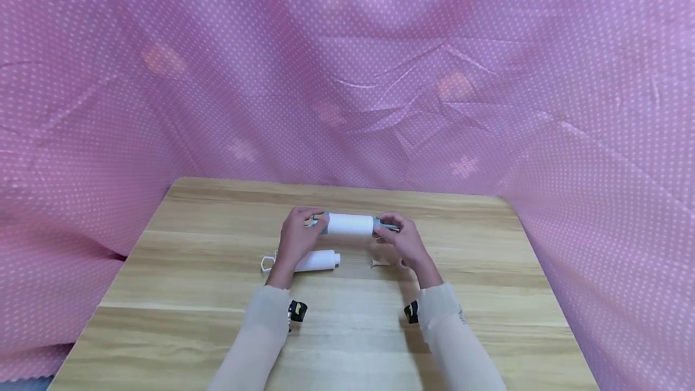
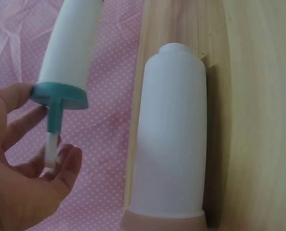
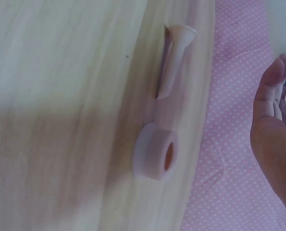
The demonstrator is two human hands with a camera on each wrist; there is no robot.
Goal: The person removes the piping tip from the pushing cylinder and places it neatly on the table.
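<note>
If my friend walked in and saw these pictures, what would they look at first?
Probably the huge pink dotted cloth, hanging behind the wooden table and along both its sides. Next, perhaps, the white cylinder with teal ends, held between the person's left hand and right hand. A white bottle lies on the table near the left wrist.

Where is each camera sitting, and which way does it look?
Head: worn on the person's head, looking forward and down at the table; both sleeved arms show, with the left hand and right hand holding a white cylinder.
Left wrist: worn there, looking toward the cylinder's teal end and a white bottle; the left hand shows.
Right wrist: worn there, looking toward a flared piece and a ring on the table; the right hand shows at the right edge.
Shared: head and left wrist views both show the bottle.
</note>
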